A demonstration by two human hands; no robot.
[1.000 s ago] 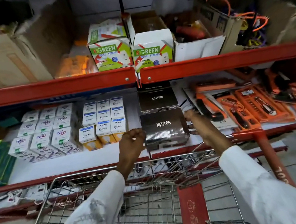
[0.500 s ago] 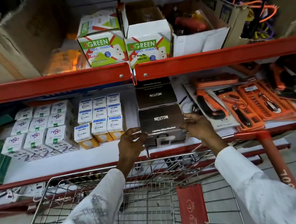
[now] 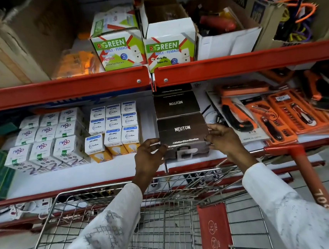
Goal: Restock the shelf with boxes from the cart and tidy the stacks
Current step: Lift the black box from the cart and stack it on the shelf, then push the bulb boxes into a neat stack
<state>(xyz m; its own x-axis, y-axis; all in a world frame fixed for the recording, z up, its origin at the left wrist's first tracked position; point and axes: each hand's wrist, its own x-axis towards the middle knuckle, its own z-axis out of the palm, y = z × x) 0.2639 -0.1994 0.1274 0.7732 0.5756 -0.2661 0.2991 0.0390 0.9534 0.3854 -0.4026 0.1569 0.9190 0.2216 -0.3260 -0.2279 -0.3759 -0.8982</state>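
1. Step in hand, as judged: a brown box [image 3: 182, 134] is being seated on the middle shelf [image 3: 104, 171], touching the box behind [image 3: 176, 104].
2. Next, it likely needs squaring flush with that row, then release.
3. The left hand [image 3: 148, 156] and right hand [image 3: 224, 138] are clamped on its opposite sides, arms reaching over the cart [image 3: 125, 188].

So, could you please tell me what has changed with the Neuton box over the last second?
Both hands, left and right, pushed the front Neuton box back along the shelf against the Neuton box behind, keeping hold of its sides. The bulb boxes stayed put.
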